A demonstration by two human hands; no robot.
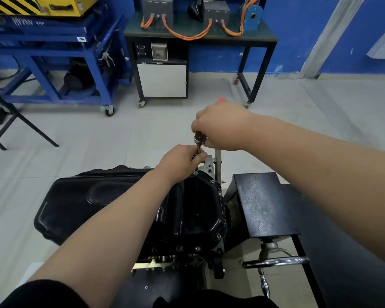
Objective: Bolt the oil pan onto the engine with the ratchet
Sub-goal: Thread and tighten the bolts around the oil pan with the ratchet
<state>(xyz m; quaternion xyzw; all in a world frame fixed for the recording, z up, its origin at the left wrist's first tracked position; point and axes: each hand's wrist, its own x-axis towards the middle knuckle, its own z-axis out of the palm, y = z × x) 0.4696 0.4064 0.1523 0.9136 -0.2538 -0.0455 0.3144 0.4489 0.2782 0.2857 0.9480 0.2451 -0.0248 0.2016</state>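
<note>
The black oil pan (193,207) sits on the engine (171,256) in front of me, with bolts showing along its flange. My right hand (222,127) grips the ratchet (200,138) by its handle, whose red end (220,99) pokes out beyond the fist. The ratchet head stands over the pan's far corner, its extension pointing down. My left hand (182,161) pinches the extension just below the head, right above the flange corner. The socket and the bolt under it are hidden by my fingers.
A black box-shaped stand part (262,203) with a chrome crank handle (276,261) is on the right. A black drip tray (80,196) lies under the engine on the left. Farther off stand a blue cart (53,63), a black bench (200,36) with orange cables, and a folding frame (9,121).
</note>
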